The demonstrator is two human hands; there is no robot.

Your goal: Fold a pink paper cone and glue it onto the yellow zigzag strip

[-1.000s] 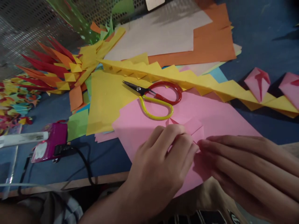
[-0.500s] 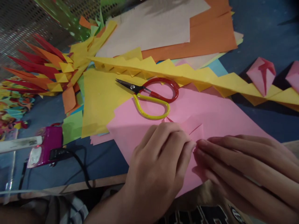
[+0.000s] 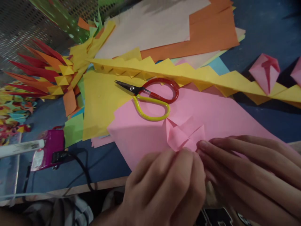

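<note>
Your L hand (image 3: pixel 164 185) is lower vs 0.5 s ago, baring folded pink pc (image 3: pixel 176 136) on pink sheet (image 3: pixel 218 116), nr scissors (image 3: pixel 155 96). L fingers curled, R hand (image 3: pixel 254 171) fingers straight, both at pc; can't tell if either pinches.

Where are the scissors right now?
In the head view, the scissors lie near the picture's centre, across the yellow sheet and the pink sheet, just below the zigzag yellow strip and above the folded pink paper.
</note>
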